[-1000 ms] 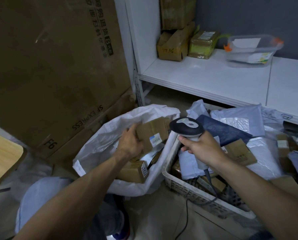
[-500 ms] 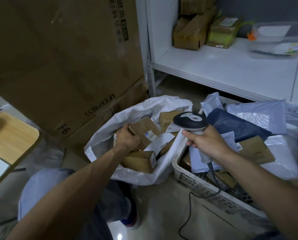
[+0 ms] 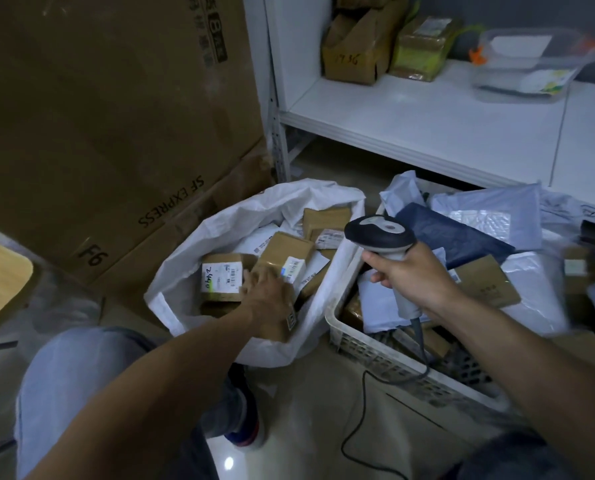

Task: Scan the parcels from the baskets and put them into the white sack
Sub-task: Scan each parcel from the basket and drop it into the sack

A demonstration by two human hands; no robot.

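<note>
Head view, and I'm crouched over the white sack (image 3: 199, 244), open on the floor with the basket (image 3: 389, 363) just to its right. My left hand (image 3: 268, 299) is down inside the sack's mouth, its fingers (image 3: 254, 277) blurred against the near edge of a brown box (image 3: 285, 252); I cannot tell whether they grip it or only touch. That box lies among other cartons there, one hand-marked box (image 3: 221, 278) just left of it. My forearm hides part of another box at the sack's near rim. My right hand (image 3: 417, 275) is wrapped tight round the handle of the scanner (image 3: 380, 232), held over the basket's left corner and blocking the parcels beneath; its cable (image 3: 354, 431) trails to the floor. A dark blue mailer (image 3: 451, 237) and a grey mailer (image 3: 490, 216) top the basket. Behind stand a big carton (image 3: 116, 133) and a white shelf (image 3: 427, 123) with a clear tub (image 3: 528, 64). A second ago the brown box was up in my left hand above the sack; now it's down among the rest, while the scanner has hardly moved.
</note>
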